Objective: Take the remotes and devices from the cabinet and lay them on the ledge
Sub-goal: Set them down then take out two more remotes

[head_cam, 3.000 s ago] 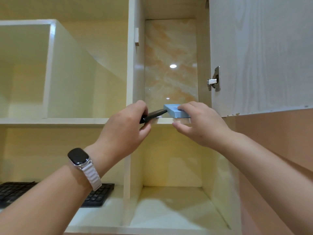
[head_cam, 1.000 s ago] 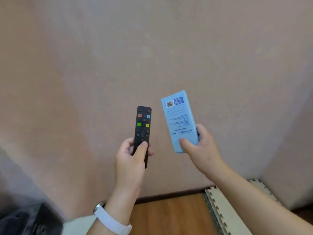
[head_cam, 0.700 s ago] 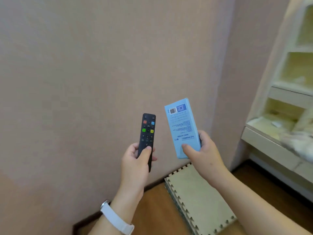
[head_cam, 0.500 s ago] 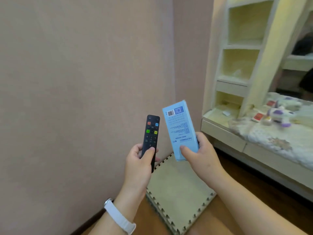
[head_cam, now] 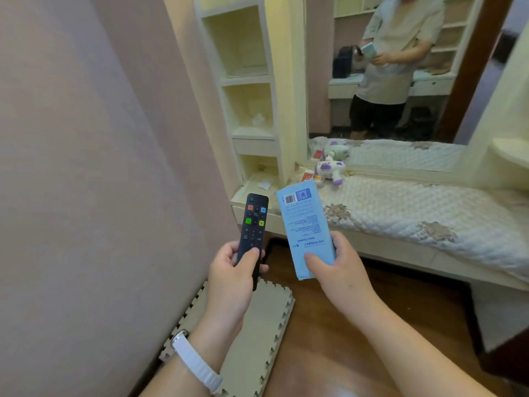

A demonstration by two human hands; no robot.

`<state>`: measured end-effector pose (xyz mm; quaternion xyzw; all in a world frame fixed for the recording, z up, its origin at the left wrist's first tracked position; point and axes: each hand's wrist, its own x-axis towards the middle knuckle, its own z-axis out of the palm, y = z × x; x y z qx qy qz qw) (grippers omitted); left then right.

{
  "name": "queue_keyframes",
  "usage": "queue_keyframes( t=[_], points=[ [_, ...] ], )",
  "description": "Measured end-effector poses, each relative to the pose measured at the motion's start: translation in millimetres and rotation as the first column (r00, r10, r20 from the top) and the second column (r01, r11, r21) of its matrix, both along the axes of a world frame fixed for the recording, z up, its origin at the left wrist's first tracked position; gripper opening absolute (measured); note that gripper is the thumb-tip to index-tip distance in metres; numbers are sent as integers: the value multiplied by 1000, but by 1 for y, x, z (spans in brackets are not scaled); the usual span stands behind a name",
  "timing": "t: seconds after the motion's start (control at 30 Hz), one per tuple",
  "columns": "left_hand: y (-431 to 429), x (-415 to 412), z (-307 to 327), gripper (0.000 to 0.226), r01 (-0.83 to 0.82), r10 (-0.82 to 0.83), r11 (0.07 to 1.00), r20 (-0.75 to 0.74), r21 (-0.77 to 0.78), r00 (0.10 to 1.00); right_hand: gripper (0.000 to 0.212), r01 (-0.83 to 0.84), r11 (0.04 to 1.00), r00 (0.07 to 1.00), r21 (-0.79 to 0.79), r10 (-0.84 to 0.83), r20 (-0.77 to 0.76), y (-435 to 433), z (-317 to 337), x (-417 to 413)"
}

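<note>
Quilted ledge [head_cam: 415, 213]: left hand [head_cam: 232, 279] clasps remote [head_cam: 253, 233], right hand [head_cam: 340, 267] pinches blue box [head_cam: 305, 224]; lay both flat beside the plush toy [head_cam: 329, 170].

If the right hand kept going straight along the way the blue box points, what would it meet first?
Probably the front edge of the quilted ledge: the right hand aims the blue box up and ahead toward it. Nothing shows in between, though depth is hard to judge.

A white quilted ledge [head_cam: 400, 207] carries a purple-and-white plush toy [head_cam: 329, 170]. A red-and-white packet [head_cam: 307, 176] lies just beside the toy.
</note>
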<state>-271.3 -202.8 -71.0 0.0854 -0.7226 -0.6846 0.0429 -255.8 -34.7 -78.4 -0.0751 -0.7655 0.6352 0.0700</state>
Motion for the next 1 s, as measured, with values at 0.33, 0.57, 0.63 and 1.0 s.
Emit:
queue_keyframes(
  t=[0.33,0.57,0.63,1.0],
  points=[
    [72,-113,-34,9,166,-170,984,82,63,982,25,212,976,970,57,-217,113,69,-29,-77],
    [116,-220,-45,11,292,-310,946,123,142,943,20,311,935,926,172,-339,166,115,-18,-153],
    [134,-248,-47,9,332,-347,934,120,132,930,18,360,915,911,183,-386,141,130,-17,-171],
    [232,-322,-51,10,471,-484,875,147,115,863,20,507,846,833,165,-530,158,218,-31,-219]
  ],
)
